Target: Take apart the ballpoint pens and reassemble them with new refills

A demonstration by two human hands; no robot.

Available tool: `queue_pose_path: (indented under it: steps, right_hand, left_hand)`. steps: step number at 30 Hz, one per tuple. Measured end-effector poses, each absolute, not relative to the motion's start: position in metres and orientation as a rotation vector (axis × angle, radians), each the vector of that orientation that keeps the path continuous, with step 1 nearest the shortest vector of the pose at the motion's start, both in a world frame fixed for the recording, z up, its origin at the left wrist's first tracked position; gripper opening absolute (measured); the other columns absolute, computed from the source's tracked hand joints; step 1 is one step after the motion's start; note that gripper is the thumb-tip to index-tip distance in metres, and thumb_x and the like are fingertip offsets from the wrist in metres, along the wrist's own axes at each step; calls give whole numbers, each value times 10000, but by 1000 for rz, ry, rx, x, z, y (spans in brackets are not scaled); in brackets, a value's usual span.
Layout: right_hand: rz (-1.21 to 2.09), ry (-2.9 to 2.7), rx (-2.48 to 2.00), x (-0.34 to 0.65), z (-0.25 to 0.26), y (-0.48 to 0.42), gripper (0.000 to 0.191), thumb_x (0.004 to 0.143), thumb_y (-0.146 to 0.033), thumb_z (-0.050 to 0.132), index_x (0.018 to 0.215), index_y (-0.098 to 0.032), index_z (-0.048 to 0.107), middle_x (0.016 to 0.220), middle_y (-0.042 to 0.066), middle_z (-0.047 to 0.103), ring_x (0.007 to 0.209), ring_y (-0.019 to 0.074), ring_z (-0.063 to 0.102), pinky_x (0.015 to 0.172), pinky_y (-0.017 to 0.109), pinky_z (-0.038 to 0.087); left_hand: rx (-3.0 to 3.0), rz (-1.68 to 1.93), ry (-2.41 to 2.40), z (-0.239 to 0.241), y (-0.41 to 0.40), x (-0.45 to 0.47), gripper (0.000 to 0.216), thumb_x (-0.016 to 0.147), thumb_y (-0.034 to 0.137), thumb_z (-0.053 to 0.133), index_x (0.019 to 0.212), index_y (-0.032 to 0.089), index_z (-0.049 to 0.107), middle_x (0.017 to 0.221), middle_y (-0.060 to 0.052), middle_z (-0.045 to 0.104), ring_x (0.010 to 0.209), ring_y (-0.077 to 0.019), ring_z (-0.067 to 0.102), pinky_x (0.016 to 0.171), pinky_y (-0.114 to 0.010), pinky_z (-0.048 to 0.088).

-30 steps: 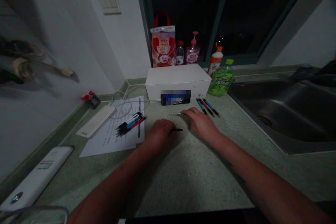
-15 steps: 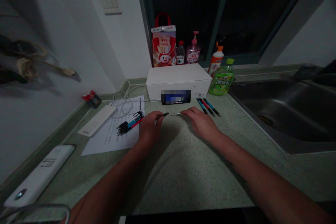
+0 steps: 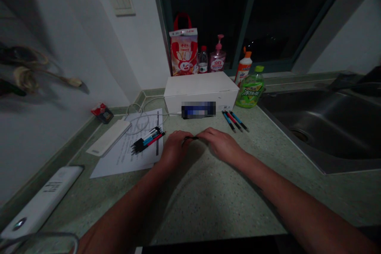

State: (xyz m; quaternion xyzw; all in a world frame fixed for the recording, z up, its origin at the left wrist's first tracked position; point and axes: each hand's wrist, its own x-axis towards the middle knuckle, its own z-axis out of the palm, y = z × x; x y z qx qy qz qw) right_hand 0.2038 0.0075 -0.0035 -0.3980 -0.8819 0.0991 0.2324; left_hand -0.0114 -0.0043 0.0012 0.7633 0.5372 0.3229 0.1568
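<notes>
Over the middle of the counter, my left hand (image 3: 176,147) is closed in a pinch round a dark pen barrel (image 3: 190,137), whose end points to the right. My right hand (image 3: 222,143) is pinched at that end, almost touching the left fingertips. The thin pale pen refill it held is now hidden between barrel and fingers. Left of my hands, several pens (image 3: 148,139) with black, blue and red parts lie in a bunch on a printed sheet (image 3: 123,154). Three more pens (image 3: 233,120), two blue and one red, lie side by side to the right, beyond my right hand.
A white box (image 3: 201,89) stands behind my hands, a phone-like dark device (image 3: 199,110) leaning on its front. Left are a white power bank-like slab (image 3: 109,138) with a cable and a long white device (image 3: 44,198). Right are a green bottle (image 3: 250,90) and a sink (image 3: 324,167).
My hands have come together and slightly nearer to me. The pale refill that showed between them has disappeared into the gap between the dark barrel and my right fingertips.
</notes>
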Motion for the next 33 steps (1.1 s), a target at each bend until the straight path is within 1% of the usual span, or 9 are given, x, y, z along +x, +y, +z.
queue_pose_path:
  steps: [5,8,12,15,17,19,22,29,33]
  right_hand:
    - [343,-2354,-1096,198,-2,7,216,1001,-116,567,1184,-201,642,1090,50,669,1001,206,637,852,314,503]
    - [353,-2340,-1094,199,-4,8,145,1000,-137,593,1116,-196,658,1058,44,684,985,209,646,845,319,505]
    - [372,-2319,-1067,199,-4,7,152,1007,-136,577,1122,-194,658,1053,42,692,981,207,649,844,323,508]
    - [359,-2302,-1070,197,-1,5,161,1008,-126,564,1122,-188,659,1061,46,690,991,207,644,855,329,508]
    - [356,-2299,-1081,196,1,4,162,1008,-120,561,1116,-186,662,1061,49,690,998,207,642,865,333,507]
    - [356,-2308,-1094,197,3,4,160,1011,-124,559,1115,-183,665,1057,52,691,999,210,643,869,337,506]
    - [356,-2313,-1099,198,2,5,159,1017,-134,556,1122,-183,665,1053,54,691,993,213,645,860,341,511]
    - [345,-2301,-1091,198,-1,5,162,1026,-150,544,1133,-196,657,1060,51,692,997,215,646,855,344,516]
    - [343,-2309,-1101,198,2,4,168,1021,-143,550,1137,-194,660,1065,50,691,994,213,647,851,343,517]
  left_hand:
    - [1893,934,1531,-3,-5,-10,183,923,279,552,933,194,714,914,-35,732,884,-213,662,838,-351,492]
    - [1927,1005,1488,-6,-3,-10,109,848,223,619,890,204,717,927,-33,722,906,-207,656,866,-349,501]
    - [1888,1088,1440,-10,-2,-9,133,797,187,645,917,205,699,961,-34,723,938,-206,661,897,-358,504]
    - [1753,1092,1467,-10,-3,-8,226,853,327,636,1033,192,670,960,-49,731,902,-210,680,848,-346,514]
    - [1738,1062,1476,-9,-3,-9,240,907,397,561,964,194,676,875,-40,728,848,-205,679,807,-334,511]
    - [1768,1057,1472,-8,-3,-9,214,897,373,559,873,201,683,855,-31,724,841,-198,671,807,-323,505]
    - [1736,1108,1476,-7,-3,-9,180,808,326,655,938,205,688,951,-35,730,880,-198,672,822,-317,508]
    - [1701,1112,1456,-3,-5,-7,176,806,342,638,912,209,680,937,-36,729,867,-204,675,814,-327,512]
    - [1647,1087,1457,0,-6,-7,264,855,437,584,942,201,663,874,-41,729,838,-215,682,788,-337,516]
